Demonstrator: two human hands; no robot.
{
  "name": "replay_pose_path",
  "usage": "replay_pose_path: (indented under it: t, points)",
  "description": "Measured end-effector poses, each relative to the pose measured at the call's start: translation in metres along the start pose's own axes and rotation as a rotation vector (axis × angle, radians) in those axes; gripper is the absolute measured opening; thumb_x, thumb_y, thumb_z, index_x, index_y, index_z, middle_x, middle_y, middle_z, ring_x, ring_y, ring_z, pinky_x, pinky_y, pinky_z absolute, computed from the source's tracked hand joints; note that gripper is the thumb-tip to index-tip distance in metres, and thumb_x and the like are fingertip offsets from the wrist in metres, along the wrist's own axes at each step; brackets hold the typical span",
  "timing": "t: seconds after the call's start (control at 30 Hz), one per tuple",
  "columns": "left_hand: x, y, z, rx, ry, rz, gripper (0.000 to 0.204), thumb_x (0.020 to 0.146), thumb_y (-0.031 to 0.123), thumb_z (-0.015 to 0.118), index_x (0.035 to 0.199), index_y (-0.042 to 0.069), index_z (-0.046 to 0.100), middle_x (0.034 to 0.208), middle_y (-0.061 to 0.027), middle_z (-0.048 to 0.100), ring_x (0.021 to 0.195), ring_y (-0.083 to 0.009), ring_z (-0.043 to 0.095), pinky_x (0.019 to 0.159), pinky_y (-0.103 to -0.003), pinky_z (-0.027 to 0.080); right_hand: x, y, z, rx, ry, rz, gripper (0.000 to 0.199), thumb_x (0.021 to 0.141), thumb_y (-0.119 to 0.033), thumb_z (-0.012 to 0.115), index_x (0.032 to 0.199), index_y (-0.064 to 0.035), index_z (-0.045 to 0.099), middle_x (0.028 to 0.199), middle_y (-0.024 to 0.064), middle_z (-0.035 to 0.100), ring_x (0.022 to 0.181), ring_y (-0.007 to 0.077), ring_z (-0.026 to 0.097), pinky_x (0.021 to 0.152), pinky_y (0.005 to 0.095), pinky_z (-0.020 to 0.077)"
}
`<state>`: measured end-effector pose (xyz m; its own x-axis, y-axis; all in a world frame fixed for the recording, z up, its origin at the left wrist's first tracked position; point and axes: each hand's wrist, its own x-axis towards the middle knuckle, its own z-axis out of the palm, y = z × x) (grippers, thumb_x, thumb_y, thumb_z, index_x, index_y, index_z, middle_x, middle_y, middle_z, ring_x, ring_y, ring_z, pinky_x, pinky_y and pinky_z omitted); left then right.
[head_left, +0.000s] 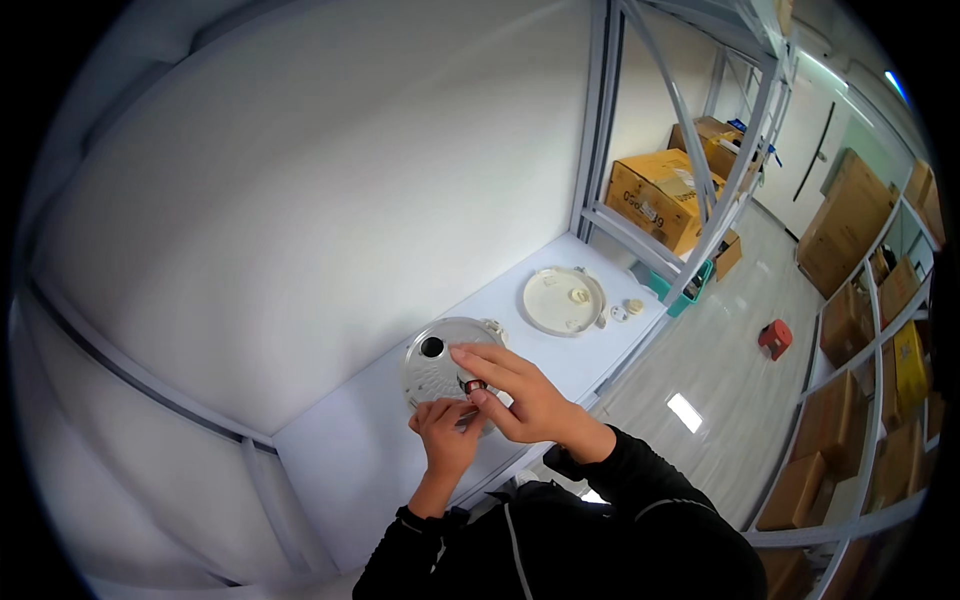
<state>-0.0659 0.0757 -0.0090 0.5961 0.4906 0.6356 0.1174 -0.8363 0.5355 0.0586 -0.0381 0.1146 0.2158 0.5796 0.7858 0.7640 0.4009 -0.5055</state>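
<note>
My right hand (pixel 527 398) is closed, thumb and fingers around a small white and dark-red piece (pixel 474 385), mostly hidden by the fingers. Just below it, my left hand (pixel 445 430) has its fingers bent together close to the same piece; what they pinch, if anything, is hidden. Both hands are over a round, silvery metal disc (pixel 418 372) lying on the white tabletop. A black round opening or cap (pixel 432 347) shows on its far part, and small dots mark its surface.
On the white table (pixel 345 440), further right, lies a cream round tray-like part (pixel 545 318) with a small ring-shaped piece (pixel 579 296) in it. Small loose cream parts (pixel 634 306) sit beside it. A shelf post (pixel 590 130), yellow cardboard box (pixel 655 195), teal bin (pixel 690 295) and red stool (pixel 775 339) stand rightward.
</note>
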Motion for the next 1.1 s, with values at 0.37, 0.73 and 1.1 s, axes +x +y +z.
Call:
replay_pose_path:
  t: [0.37,0.73,1.1]
  points:
    - [-0.008,-0.012,-0.007,-0.034,-0.085,0.014,0.011,0.082,0.020,0.086,0.092,0.018,0.082,0.097,0.0101,0.071,0.099,-0.0193,0.060,0.093,-0.040,0.034,-0.007,-0.019,0.008,-0.023,0.118,0.049,0.054,0.086,-0.008,0.083,0.138,-0.0083,0.068,0.119,0.0148,0.060,0.093,0.0257,0.066,0.079,0.0347,0.0574]
    - [-0.008,-0.017,0.000,-0.027,-0.068,0.010,0.012,0.081,0.020,0.086,0.092,0.019,0.082,0.098,0.0109,0.071,0.100,-0.0200,0.059,0.093,-0.042,0.034,-0.003,-0.021,0.014,-0.041,0.172,0.085,0.049,0.089,-0.015,0.077,0.137,-0.0106,0.066,0.114,0.0160,0.062,0.097,0.0311,0.065,0.079,0.0397,0.0569]
    - [-0.006,-0.011,-0.006,-0.023,-0.099,-0.026,0.012,0.080,0.018,0.086,0.090,0.019,0.081,0.097,0.0111,0.070,0.101,-0.0199,0.060,0.095,-0.042,0.033,0.007,-0.025,0.015,-0.206,0.149,0.124,0.051,0.089,-0.012,0.076,0.139,-0.0118,0.064,0.122,0.0169,0.061,0.102,0.0334,0.064,0.083,0.0392,0.0568]
